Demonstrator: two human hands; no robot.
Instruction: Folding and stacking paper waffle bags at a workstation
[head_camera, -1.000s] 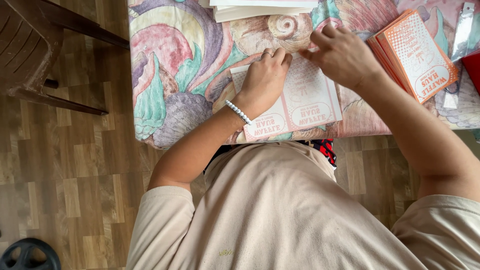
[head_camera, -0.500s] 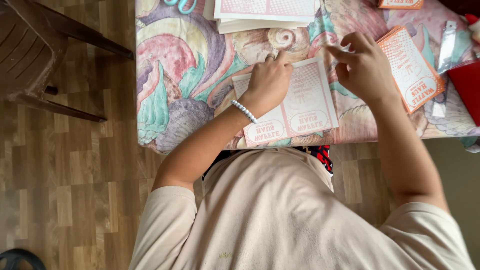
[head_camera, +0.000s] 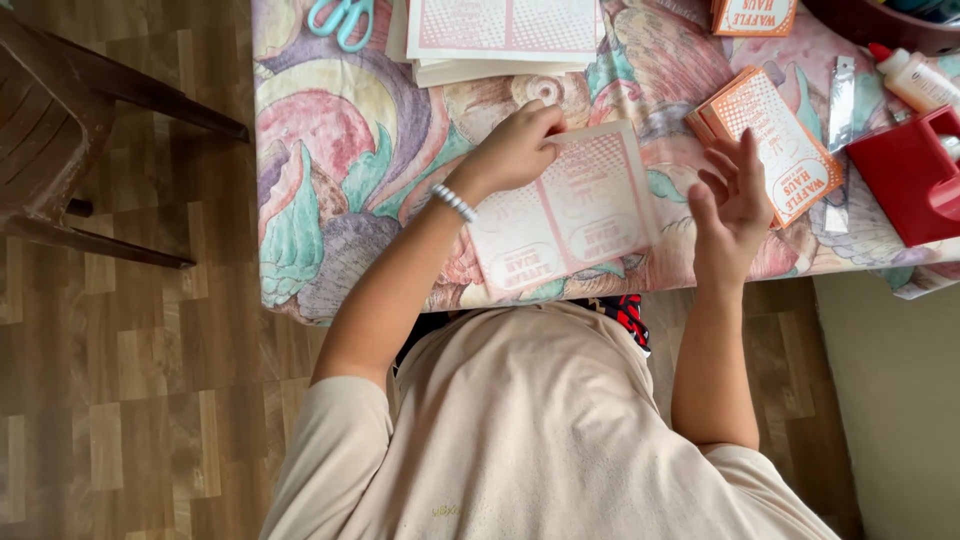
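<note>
A flat printed paper sheet (head_camera: 575, 215) with orange dotted panels lies near the table's front edge. My left hand (head_camera: 515, 150) presses on its upper left corner, fingers curled on the paper. To the right of the sheet my right hand (head_camera: 735, 195) hovers with fingers spread and nothing in it, close to a stack of folded orange paper sleeves (head_camera: 775, 140).
A colourful patterned cloth covers the table (head_camera: 330, 170). Teal scissors (head_camera: 342, 18) and a stack of printed sheets (head_camera: 500, 35) lie at the far edge. A red holder (head_camera: 905, 180), a glue bottle (head_camera: 915, 80) and a metal strip (head_camera: 840, 95) sit at the right. A brown chair (head_camera: 70, 120) stands left.
My right hand has lifted off the sheet and moved right, fingers now spread. My left hand stays on the sheet. The view has shifted, showing more of the table.
</note>
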